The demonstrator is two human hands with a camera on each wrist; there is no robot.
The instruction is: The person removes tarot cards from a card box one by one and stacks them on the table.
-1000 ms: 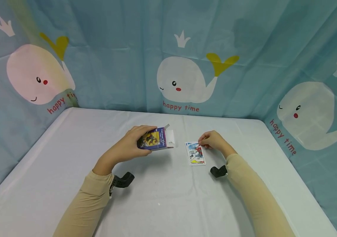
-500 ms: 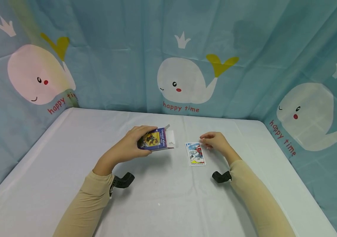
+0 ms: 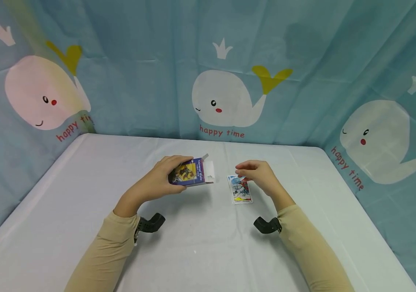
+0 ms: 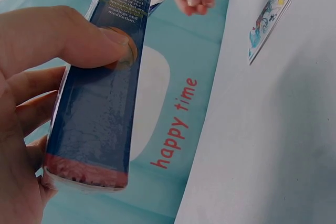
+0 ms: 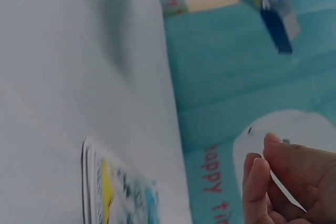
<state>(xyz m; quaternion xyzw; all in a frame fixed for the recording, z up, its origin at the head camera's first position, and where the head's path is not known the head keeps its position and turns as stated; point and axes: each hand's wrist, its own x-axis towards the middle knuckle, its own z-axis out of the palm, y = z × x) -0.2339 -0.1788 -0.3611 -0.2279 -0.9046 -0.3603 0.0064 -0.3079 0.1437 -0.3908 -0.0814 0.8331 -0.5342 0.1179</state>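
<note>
In the head view my left hand [image 3: 153, 178] grips a blue tarot card box [image 3: 187, 172], held on its side above the table. Its flaps stand open at the right end. The left wrist view shows my thumb pressed on the box's narrow blue side [image 4: 94, 119], fingers behind it. To the right a small stack of tarot cards [image 3: 241, 194] lies face up on the cloth, slightly fanned. My right hand [image 3: 260, 176] hovers over the stack's far edge, partly covering it. Thumb and fingers are loosely bent, with nothing visible between them in the right wrist view.
White cloth covers the table [image 3: 193, 259]. A blue curtain [image 3: 138, 81] printed with whales hangs behind it and along the sides. A black wrist mount [image 3: 151, 223] sticks out under the left wrist, and another mount [image 3: 267, 225] under the right.
My right hand has left the cards' upper right corner, drawn back slightly, then moved left over the far edge of the stack. The left hand and box have stayed still.
</note>
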